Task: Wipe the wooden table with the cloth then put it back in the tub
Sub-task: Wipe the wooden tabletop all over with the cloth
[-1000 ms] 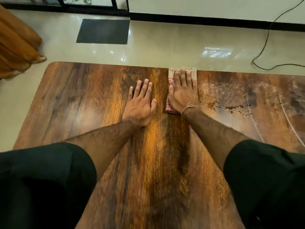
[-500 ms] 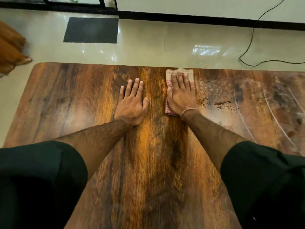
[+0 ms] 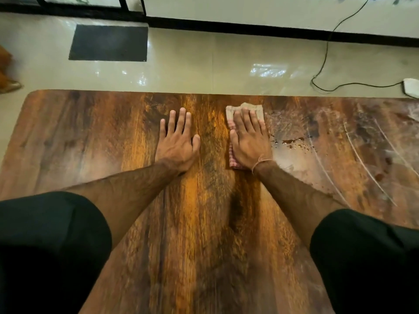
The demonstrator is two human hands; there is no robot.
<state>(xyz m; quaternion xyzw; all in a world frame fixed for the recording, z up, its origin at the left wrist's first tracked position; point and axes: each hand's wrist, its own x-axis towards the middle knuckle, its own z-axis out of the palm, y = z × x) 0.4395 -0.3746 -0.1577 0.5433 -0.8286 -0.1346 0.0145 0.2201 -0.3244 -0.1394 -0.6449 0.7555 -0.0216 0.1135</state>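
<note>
A folded checked cloth (image 3: 256, 109) lies flat on the wooden table (image 3: 90, 137) near its far edge. My right hand (image 3: 249, 141) presses on the cloth with straight fingers and covers most of it. My left hand (image 3: 178, 143) rests flat on the bare wood just left of the cloth, fingers spread. Right of the cloth the wood carries water drops (image 3: 292, 141) and pale smear arcs (image 3: 362, 159). No tub is in view.
Beyond the table's far edge lies glossy tiled floor with a dark mat (image 3: 108, 43). A black cable (image 3: 326, 64) runs across the floor to a white object (image 3: 411, 87) at the right. Orange fabric (image 3: 5, 75) shows at the left edge.
My right hand and the cloth have slid slightly back from the far edge. My left hand has stayed flat beside them. The view has shifted a little.
</note>
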